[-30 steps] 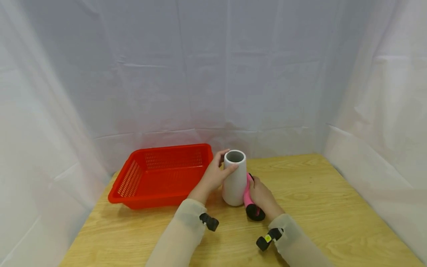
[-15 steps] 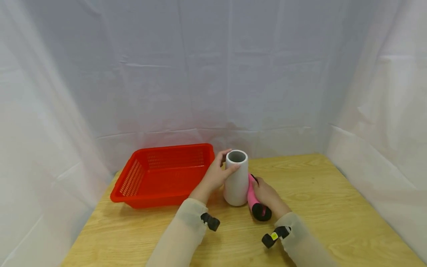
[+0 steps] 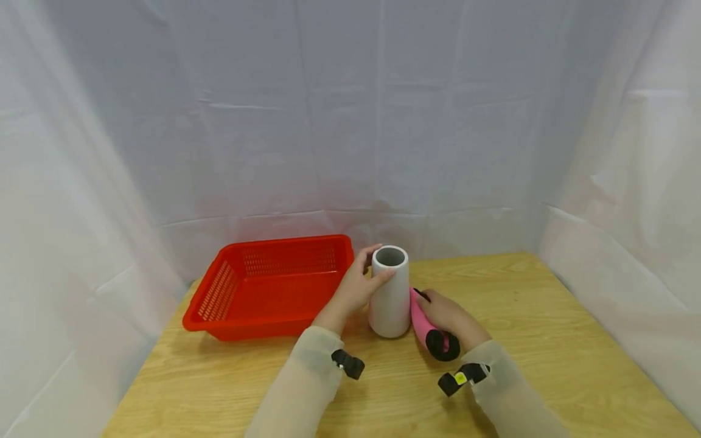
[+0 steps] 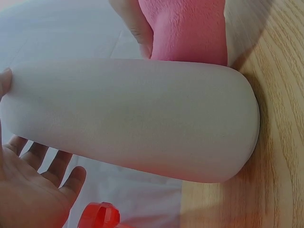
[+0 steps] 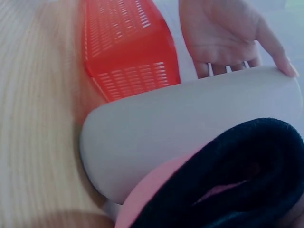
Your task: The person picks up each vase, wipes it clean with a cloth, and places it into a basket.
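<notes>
A white cylindrical vase (image 3: 390, 298) stands upright on the wooden table (image 3: 547, 340). My left hand (image 3: 357, 287) grips its upper part, thumb at the front and fingers behind. My right hand (image 3: 451, 316) holds a pink roll with a black end (image 3: 426, 325) that leans against the vase's right side. The left wrist view shows the vase (image 4: 133, 123) up close, with the pink roll (image 4: 185, 28) beyond it and my left hand's palm (image 4: 28, 190) beside it. In the right wrist view the black end (image 5: 237, 175) lies against the vase (image 5: 190, 128), with my left hand (image 5: 223, 33) behind.
A red perforated plastic basket (image 3: 241, 331) sits just left of the vase, and nothing shows inside it. White cloth hangs behind the table and along both sides. Bare wood stretches to the right and toward the near edge.
My right hand has drawn the roll's black near end rightward and toward me, away from the vase's base. The left hand and the vase have stayed in place.
</notes>
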